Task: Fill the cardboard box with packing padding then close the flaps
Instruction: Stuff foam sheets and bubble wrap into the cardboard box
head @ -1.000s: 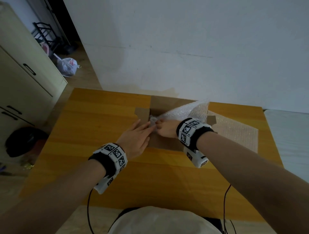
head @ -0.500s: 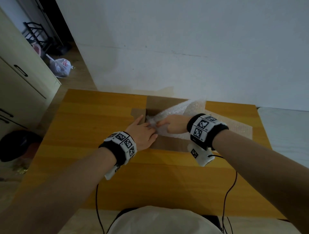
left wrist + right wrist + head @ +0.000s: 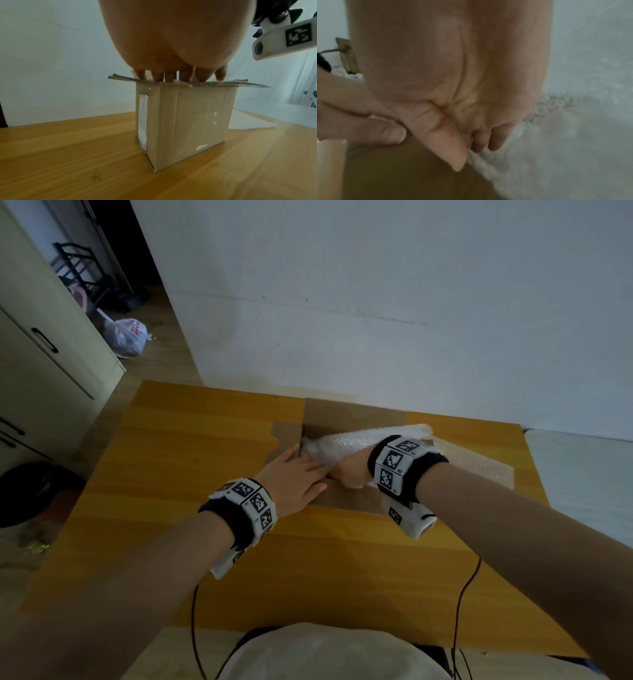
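Box: your cardboard box (image 3: 346, 419) stood open near the centre of the head view, toward the far edge of the wooden table (image 3: 191, 440); in the left-wrist view it (image 3: 188, 121) rose upright at mid-frame, its flaps spread outward at the top.
Padding: a sheet of bubble wrap (image 3: 363, 440) slanted from the upper right of the opening down into the box, part of it inside and part trailing over the right rim; in the right-wrist view it (image 3: 573, 135) filled the right half of the frame.
Right hand: your right hand (image 3: 349, 470) sat at the near edge of the opening, fingers curled and pinching the bubble wrap; the right-wrist view showed your thumb and fingertips (image 3: 494, 140) closed on its edge.
Left hand: your left hand (image 3: 294, 477) lay just left of the right one, touching it, with fingers straight and flat; in the left-wrist view those fingertips (image 3: 171, 77) pressed on the top of the box at the flaps, grasping nothing.
Spare sheet: a second flat sheet (image 3: 479, 467) lay on the table at the right of the box.
Surroundings: a cabinet (image 3: 41, 364) stood at the left of the head view, with a plastic bag (image 3: 126, 335) on the floor at upper left.
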A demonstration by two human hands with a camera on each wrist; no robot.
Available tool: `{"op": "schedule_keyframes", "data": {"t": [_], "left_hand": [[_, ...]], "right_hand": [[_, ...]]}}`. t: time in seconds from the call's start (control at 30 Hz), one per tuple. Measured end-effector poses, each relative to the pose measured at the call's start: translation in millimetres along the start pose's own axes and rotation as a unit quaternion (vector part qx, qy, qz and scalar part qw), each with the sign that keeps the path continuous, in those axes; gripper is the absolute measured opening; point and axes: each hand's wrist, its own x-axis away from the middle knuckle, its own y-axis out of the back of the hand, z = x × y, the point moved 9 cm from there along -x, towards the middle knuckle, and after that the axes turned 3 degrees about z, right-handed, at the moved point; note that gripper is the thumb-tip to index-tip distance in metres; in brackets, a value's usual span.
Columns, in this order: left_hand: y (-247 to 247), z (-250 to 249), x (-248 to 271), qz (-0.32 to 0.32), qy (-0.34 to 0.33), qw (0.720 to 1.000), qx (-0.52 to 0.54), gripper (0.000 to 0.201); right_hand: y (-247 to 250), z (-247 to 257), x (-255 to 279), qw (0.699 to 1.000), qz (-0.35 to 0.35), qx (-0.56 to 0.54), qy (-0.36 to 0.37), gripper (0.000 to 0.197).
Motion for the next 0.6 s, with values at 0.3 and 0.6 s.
{"op": "schedule_keyframes", "data": {"t": [0.3, 0.6], "left_hand": [[-8.0, -1.7, -18.1, 0.045, 0.022, 0.999, 0.006, 0.058], [-6.9, -3.0, -22.1, 0.09, 0.023, 0.996, -0.007, 0.059]], "right_hand": [[61.8, -17.0, 60.3, 0.955, -0.236, -0.097, 0.154, 0.051], [20.0, -51.8, 37.0, 0.99, -0.139, -0.014, 0.027, 0.058]]}}
